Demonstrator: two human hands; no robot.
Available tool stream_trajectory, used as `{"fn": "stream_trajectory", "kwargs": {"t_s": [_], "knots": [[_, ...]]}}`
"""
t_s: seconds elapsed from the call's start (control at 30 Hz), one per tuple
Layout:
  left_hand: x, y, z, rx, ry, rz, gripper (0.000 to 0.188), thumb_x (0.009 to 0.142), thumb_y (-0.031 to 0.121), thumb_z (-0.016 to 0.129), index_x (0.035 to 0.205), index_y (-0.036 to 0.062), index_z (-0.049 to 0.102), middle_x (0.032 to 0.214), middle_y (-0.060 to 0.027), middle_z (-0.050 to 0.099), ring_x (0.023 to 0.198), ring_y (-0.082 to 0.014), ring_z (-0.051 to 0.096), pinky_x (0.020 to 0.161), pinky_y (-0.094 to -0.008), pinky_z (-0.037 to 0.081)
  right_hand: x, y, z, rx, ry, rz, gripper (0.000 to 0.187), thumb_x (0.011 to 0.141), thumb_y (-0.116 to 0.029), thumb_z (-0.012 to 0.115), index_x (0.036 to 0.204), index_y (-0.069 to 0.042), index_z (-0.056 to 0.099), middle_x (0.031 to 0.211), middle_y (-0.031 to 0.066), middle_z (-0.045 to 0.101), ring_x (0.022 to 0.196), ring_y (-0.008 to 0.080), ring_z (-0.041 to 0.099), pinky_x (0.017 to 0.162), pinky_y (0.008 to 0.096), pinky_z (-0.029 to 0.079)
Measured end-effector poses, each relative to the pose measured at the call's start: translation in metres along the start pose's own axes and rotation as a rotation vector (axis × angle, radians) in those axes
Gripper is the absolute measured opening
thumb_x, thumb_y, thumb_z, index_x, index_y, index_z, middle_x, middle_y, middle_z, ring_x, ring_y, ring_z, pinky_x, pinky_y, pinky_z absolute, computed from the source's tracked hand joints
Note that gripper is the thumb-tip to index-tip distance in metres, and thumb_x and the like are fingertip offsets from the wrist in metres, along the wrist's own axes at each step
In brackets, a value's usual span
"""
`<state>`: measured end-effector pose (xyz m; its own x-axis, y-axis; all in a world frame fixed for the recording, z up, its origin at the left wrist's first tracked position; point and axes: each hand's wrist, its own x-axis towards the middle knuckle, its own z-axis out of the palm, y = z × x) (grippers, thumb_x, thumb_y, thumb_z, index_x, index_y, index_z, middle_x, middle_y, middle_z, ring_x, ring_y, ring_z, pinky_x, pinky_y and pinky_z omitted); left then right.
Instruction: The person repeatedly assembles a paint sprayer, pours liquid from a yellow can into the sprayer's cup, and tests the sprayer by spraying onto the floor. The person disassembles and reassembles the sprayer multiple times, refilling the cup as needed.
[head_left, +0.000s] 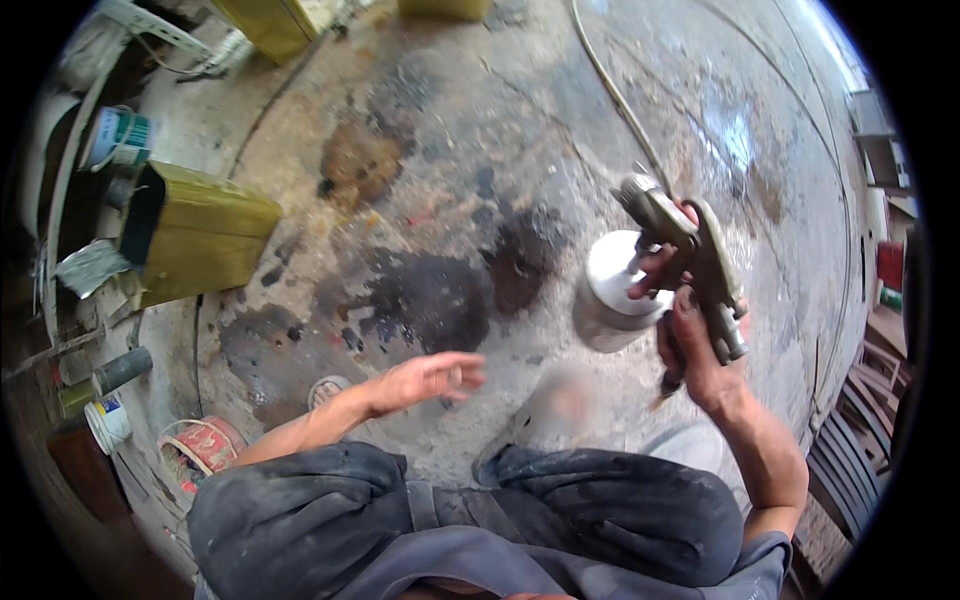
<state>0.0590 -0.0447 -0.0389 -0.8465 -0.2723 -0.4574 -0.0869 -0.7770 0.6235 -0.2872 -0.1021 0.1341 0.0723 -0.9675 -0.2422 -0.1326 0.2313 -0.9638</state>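
Note:
My right hand [700,335] is wrapped round a metal spray gun [710,265], held out to the right of my knees. A hose [615,95] runs from the far side down to the gun. Beside and below my fingers is a silver-white round canister [612,300]; whether it is joined to the gun is hidden. A dark slim thing with a pale tip [670,378] shows under the same hand, too unclear to name. My left hand [440,378] hovers above the floor in front of my knees, slightly blurred, its fingers stretched and holding nothing.
Dark wet stains [425,300] mark the concrete floor. Left of me stand a yellow-green square tin [215,235], a red bucket [215,445], a small white tub [108,425] and a shelf with a paint pail [130,138]. Curved slats [845,480] lie at the right.

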Motion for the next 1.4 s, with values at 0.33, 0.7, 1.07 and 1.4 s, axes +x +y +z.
{"fn": "stream_trajectory", "kwargs": {"t_s": [0.33,0.7,1.07,1.4], "knots": [[-0.003,0.084,0.029,-0.818,-0.019,0.519,0.108,0.086,0.08,0.057,0.165,0.018,0.021,0.165,-0.0131,0.033,0.15,-0.0432,0.033,0.12,-0.0665,0.03,0.04,-0.073,0.135,0.54,-0.213,-0.05,0.059,0.104,-0.003,0.054,0.157,-0.01,0.028,0.129,0.009,0.055,0.101,0.0131,0.061,0.056,0.0167,0.048],[-0.037,0.077,-0.017,-0.989,-0.204,0.633,0.08,0.097,0.071,0.05,0.159,0.0226,0.033,0.151,-0.0141,0.05,0.133,-0.0379,0.054,0.089,-0.0603,0.059,0.092,-0.043,0.112,-0.696,-0.794,-0.734,0.098,0.08,-0.027,0.078,0.158,0.002,0.027,0.154,0.0296,0.034,0.149,0.0444,0.029,0.124,0.0551,0.028],[-0.053,0.081,-0.066,-0.746,-0.108,0.577,0.071,0.101,0.062,0.052,0.148,0.0102,0.047,0.138,-0.0111,0.061,0.12,-0.0255,0.064,0.101,-0.0452,0.054,0.108,-0.039,0.193,-0.785,-0.448,-0.592,0.104,0.066,-0.042,0.094,0.148,-0.001,0.043,0.138,0.0194,0.05,0.133,0.035,0.05,0.112,0.0464,0.043],[-0.062,0.063,-0.042,-0.819,0.152,0.561,0.074,0.096,0.073,0.05,0.151,0.0227,0.047,0.138,-0.0053,0.061,0.121,-0.0277,0.063,0.088,-0.0573,0.058,0.098,-0.025,0.205,-0.65,-0.499,-0.781,0.101,0.068,-0.041,0.095,0.146,0.001,0.046,0.144,0.0242,0.049,0.138,0.0401,0.046,0.117,0.0549,0.038]]}}
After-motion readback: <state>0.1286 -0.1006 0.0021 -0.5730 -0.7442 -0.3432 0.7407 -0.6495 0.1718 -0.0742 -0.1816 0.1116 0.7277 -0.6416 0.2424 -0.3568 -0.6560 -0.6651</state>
